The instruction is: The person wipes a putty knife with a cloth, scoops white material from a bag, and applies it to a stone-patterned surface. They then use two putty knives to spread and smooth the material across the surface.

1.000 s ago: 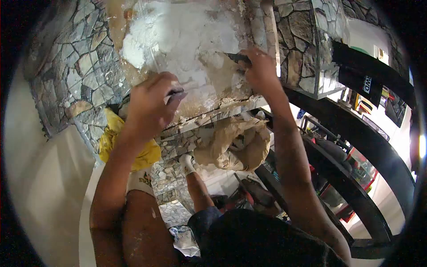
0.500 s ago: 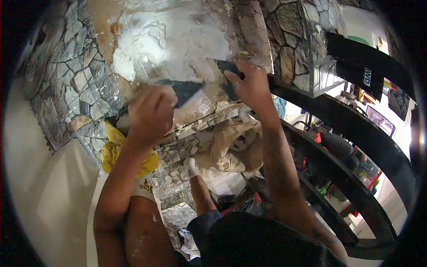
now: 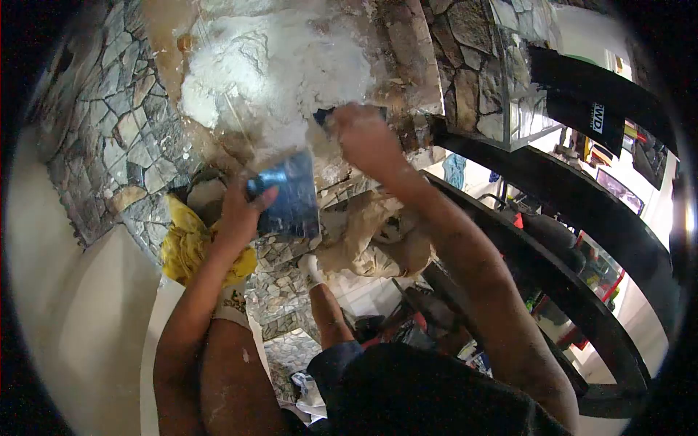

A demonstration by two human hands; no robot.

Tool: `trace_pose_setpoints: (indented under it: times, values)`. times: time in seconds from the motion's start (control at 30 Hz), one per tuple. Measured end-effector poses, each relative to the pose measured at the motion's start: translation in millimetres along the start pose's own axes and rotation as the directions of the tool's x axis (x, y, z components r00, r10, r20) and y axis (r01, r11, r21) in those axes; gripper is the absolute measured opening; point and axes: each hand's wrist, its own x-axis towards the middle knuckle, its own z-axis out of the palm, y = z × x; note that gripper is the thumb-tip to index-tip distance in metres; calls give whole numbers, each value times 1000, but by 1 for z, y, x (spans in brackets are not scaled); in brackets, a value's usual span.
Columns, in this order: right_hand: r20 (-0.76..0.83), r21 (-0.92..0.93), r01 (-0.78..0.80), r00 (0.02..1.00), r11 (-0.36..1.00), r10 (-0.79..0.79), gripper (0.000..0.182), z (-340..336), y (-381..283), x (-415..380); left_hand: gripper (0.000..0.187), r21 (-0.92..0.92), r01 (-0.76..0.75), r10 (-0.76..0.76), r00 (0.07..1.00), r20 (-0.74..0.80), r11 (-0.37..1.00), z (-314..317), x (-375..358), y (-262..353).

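A flat dark blade with a blue sheen [image 3: 291, 198] is gripped at its left edge by my left hand [image 3: 240, 211], thumb on its face. My right hand [image 3: 363, 138], slightly blurred, is closed on a dark scraper [image 3: 321, 116], mostly hidden behind the fingers. Both tools are at the lower edge of a board [image 3: 407, 65] that bears a heap of white powder [image 3: 233, 69] and smeared paste.
Stone-patterned surface [image 3: 131, 131] lies left of the board. A yellow cloth [image 3: 182, 243] is beside my left forearm. Below the board sits a crumpled brown paper bag [image 3: 371, 232]. Black curved rails [image 3: 552, 189] run along the right, with household items beyond.
My left hand has moved down and turned the blade so its broad face shows. My right hand has shifted left and slightly down with its scraper.
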Motion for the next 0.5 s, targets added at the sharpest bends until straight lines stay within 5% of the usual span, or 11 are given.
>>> trace_pose_setpoints:
  times: [0.03, 0.07, 0.17, 0.23, 0.27, 0.37, 0.5]
  values:
    - [11, 68, -46, 999, 997, 46, 30, -9, 7, 4, 37, -48, -52, 52, 999, 5, 998, 2, -9, -3]
    - [23, 135, -88, 996, 987, 86, 30, -19, 19, 13, 40, 167, 137, -179, 945, 275, 976, -15, -7, -6]
    - [-41, 149, -75, 996, 986, 82, 31, -9, 9, 16, 38, -23, 171, -140, 872, 470, 985, -12, -1, -46]
    - [-146, 118, 33, 989, 993, -15, 33, 8, 0, 6, 38, -38, 202, -162, 872, 461, 979, -19, -3, -39]
    - [38, 20, -43, 998, 999, 42, 37, 0, 2, 0, 37, -45, 226, -180, 867, 465, 973, -19, -7, -36]
    - [-69, 172, -117, 989, 978, 131, 41, -12, 29, 23, 32, -96, 130, -82, 916, 393, 987, -17, -4, -40]
    - [-219, 69, 63, 975, 996, -46, 40, -1, 4, 18, 24, -492, 275, -30, 893, 449, 826, -18, 4, -51]
